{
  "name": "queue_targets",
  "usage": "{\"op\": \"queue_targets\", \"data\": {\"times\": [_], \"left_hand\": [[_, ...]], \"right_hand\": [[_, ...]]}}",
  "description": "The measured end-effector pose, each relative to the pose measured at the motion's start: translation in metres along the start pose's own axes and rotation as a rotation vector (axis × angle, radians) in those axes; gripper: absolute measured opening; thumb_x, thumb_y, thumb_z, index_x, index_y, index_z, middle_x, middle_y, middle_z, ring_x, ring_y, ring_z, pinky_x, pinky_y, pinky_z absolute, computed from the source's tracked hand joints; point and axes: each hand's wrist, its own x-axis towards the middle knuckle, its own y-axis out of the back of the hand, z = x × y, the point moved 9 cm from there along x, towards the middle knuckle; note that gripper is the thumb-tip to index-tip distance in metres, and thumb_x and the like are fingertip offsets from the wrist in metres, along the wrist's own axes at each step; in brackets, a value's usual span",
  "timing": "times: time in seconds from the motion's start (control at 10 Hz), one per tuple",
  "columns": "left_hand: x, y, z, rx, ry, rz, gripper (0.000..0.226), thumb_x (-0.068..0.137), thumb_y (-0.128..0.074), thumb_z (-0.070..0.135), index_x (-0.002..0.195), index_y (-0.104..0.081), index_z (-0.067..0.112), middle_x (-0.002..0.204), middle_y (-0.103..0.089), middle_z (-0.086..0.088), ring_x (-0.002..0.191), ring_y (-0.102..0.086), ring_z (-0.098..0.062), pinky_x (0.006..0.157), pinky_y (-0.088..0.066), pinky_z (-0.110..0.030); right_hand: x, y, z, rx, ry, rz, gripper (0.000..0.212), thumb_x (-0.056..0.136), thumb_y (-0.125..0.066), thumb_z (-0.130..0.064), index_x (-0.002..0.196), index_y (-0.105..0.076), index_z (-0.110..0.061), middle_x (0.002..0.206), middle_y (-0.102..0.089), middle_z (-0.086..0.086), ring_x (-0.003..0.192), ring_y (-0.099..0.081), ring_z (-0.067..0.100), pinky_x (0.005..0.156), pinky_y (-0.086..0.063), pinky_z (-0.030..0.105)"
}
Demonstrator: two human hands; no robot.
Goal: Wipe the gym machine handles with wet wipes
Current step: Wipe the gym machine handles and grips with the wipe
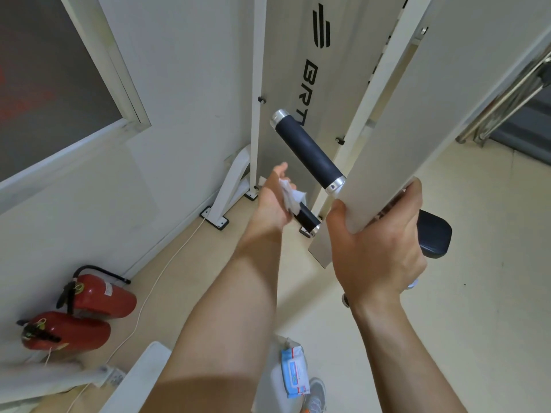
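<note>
A: Head view. What's your left hand (272,201) on?

B: Your left fingers (280,171) are curled round a crumpled white wet wipe (290,196), pressed against the lower black handle (307,217). Closed on the wipe, thumb side up.

A: Right?

B: Your right hand (377,248) is clamped on the lower end of the white machine arm (387,138), fingers wrapped over its edge. The upper black handle (308,152) juts out from that arm, bare, just above the wipe.

A: Wipe pack?

B: The blue-and-white wipes pack (295,372) lies low in the frame, below your forearms. Two red fire extinguishers (80,311) lie on the floor (477,293) by the wall, well apart to the left.
</note>
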Motion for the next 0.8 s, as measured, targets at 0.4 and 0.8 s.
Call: {"op": "queue_targets", "data": {"times": [0.4, 0.8], "left_hand": [[-0.015, -0.025, -0.035, -0.063, 0.029, -0.12, 0.074, 0.095, -0.043, 0.069, 0.144, -0.049, 0.014, 0.13, -0.059, -0.008, 0.139, -0.049, -0.03, 0.114, -0.034, -0.049], [-0.01, -0.014, -0.058, 0.097, -0.021, 0.024, 0.049, 0.094, -0.061, 0.048, 0.13, -0.059, 0.014, 0.105, -0.065, -0.01, 0.102, -0.069, -0.035, 0.059, -0.05, -0.033]], "right_hand": [[0.003, 0.001, 0.001, -0.016, 0.007, -0.005, 0.081, 0.072, -0.058, -0.056, 0.137, -0.037, -0.013, 0.104, -0.061, 0.0, 0.096, -0.063, 0.032, 0.07, -0.051, 0.047], [0.003, 0.001, -0.003, -0.039, 0.038, 0.014, 0.085, 0.075, -0.054, -0.064, 0.136, -0.04, -0.006, 0.106, -0.061, 0.006, 0.097, -0.062, 0.033, 0.067, -0.052, 0.045]]}}
